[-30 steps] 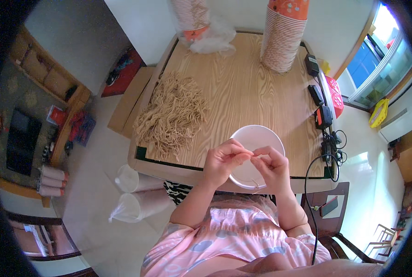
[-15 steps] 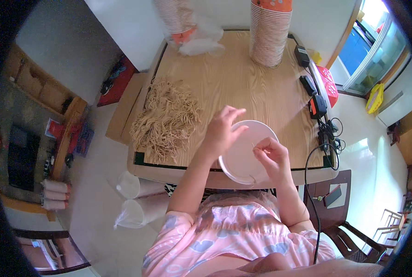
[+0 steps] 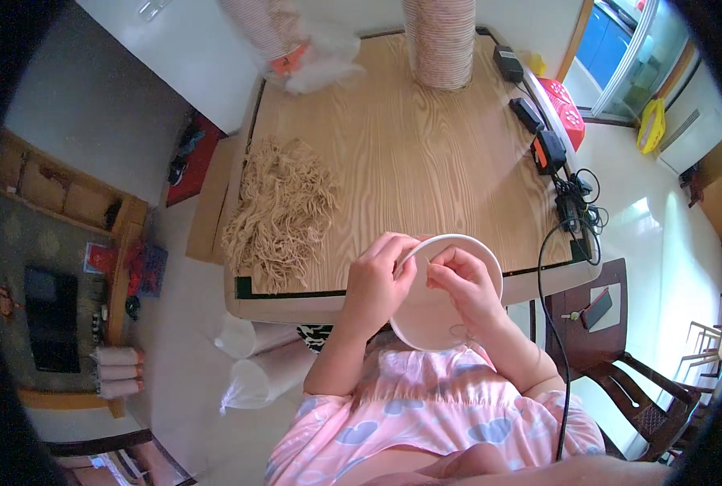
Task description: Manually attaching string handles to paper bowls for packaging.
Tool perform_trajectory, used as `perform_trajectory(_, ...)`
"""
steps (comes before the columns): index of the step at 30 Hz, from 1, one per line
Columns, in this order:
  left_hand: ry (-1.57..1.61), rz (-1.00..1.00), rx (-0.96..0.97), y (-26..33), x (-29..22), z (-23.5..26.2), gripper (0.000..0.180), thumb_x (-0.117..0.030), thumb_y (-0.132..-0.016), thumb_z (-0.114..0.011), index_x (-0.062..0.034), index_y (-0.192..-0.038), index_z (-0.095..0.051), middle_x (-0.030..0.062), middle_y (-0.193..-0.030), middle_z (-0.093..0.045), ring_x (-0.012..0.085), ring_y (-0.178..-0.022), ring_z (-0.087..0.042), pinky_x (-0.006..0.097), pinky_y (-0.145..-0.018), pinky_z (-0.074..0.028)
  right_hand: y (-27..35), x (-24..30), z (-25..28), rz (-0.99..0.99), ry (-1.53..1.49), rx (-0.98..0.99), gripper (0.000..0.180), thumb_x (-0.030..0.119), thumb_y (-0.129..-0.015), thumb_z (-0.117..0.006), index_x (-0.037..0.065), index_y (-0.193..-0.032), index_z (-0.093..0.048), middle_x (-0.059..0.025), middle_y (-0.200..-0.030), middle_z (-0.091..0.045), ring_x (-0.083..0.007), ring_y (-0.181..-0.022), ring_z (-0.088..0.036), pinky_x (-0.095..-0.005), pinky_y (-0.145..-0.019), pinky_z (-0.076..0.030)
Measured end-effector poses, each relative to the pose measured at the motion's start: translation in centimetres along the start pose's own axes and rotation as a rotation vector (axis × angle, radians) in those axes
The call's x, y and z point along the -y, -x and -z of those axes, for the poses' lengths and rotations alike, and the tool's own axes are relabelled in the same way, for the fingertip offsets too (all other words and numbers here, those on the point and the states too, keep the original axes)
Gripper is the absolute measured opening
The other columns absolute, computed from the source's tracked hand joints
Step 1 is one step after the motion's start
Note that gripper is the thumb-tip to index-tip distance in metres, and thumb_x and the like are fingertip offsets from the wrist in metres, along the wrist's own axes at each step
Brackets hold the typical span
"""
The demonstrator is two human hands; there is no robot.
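A white round paper tub (image 3: 422,321) is tilted at the table's near edge, its wide mouth facing me. My left hand (image 3: 379,279) grips its left rim, thumb on the inner side and fingers outside. Inside the mouth, my right hand (image 3: 466,283) is closed in a pinch. Its fingertips hold a thin pale strand (image 3: 429,264), of which only a small bit shows. Another thin curved piece (image 3: 459,330) shows near the tub's lower edge. On the table to the left lies a tangled heap of tan cords (image 3: 284,215).
Stacked tubs (image 3: 439,49) stand at the table's back; another stack (image 3: 264,32) leans in clear plastic at back left. Black adapters (image 3: 549,152) and cables line the right edge. A dark chair (image 3: 604,324) stands at right; bagged tub stacks (image 3: 268,374) lie below on the left.
My left hand has come down from above the tub and taken hold of its rim. The tub is now nearer my body and tilted more. My right hand keeps its pinch.
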State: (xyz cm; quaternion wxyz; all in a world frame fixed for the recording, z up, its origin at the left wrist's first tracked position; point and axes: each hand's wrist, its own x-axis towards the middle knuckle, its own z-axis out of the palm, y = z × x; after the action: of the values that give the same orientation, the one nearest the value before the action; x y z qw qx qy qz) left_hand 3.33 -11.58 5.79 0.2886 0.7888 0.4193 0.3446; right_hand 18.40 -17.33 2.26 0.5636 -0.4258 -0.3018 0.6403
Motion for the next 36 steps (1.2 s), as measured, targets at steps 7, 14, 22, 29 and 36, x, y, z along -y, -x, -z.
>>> perform_trajectory(7, -0.003, -0.026, -0.018, 0.5, -0.4, -0.3, 0.023, 0.003, -0.079, -0.059, -0.0047, -0.100, -0.064, 0.0090, -0.090, -0.063, 0.0196, -0.070, -0.063, 0.028, -0.058, -0.050, -0.7, -0.3, 0.6, 0.026, 0.053, -0.006, 0.012, 0.013, -0.088, -0.061, 0.001, -0.087, -0.058, 0.0010, -0.079, -0.057, -0.0069, -0.075, -0.053, -0.0216, -0.069, -0.042)
perform_trajectory(14, -0.003, -0.045, -0.011, 0.3, -1.2, -0.3, 0.026, 0.003, -0.079, -0.058, -0.0066, -0.103, -0.065, 0.0078, -0.087, -0.061, 0.0163, -0.063, -0.059, 0.027, -0.053, -0.046, -0.8, -0.2, 0.8, 0.038, 0.088, 0.013, 0.013, 0.014, -0.087, -0.061, 0.001, -0.086, -0.058, 0.0007, -0.079, -0.056, -0.0074, -0.075, -0.052, -0.0219, -0.069, -0.042)
perform_trajectory(22, -0.011, -0.045, 0.005, 0.3, -1.5, -0.2, 0.025, 0.001, -0.080, -0.059, -0.0064, -0.104, -0.065, 0.0082, -0.087, -0.060, 0.0170, -0.062, -0.059, 0.028, -0.053, -0.047, -1.0, -0.3, 1.0, 0.025, 0.101, 0.037, 0.011, 0.011, -0.089, -0.059, 0.000, -0.088, -0.058, -0.0014, -0.083, -0.057, -0.0082, -0.077, -0.052, -0.0222, -0.071, -0.042)
perform_trajectory(29, -0.016, -0.047, 0.042, 0.3, -1.5, 0.1, 0.024, 0.000, -0.081, -0.060, -0.0056, -0.104, -0.064, 0.0095, -0.089, -0.060, 0.0181, -0.065, -0.061, 0.028, -0.054, -0.048, -1.0, 0.0, 0.7, 0.032, 0.088, 0.034, 0.011, 0.010, -0.088, -0.059, -0.001, -0.090, -0.059, -0.0016, -0.084, -0.058, -0.0082, -0.078, -0.052, -0.0224, -0.071, -0.043)
perform_trajectory(36, 0.039, -0.052, 0.160, -0.2, -1.1, 1.2, 0.021, -0.001, -0.085, -0.055, -0.0037, -0.105, -0.063, 0.0121, -0.092, -0.060, 0.0254, -0.080, -0.062, 0.034, -0.067, -0.050, -0.8, 0.1, 0.6, 0.025, 0.108, 0.037, 0.011, 0.011, -0.088, -0.060, 0.000, -0.091, -0.059, -0.0008, -0.084, -0.058, -0.0072, -0.078, -0.052, -0.0216, -0.071, -0.043)
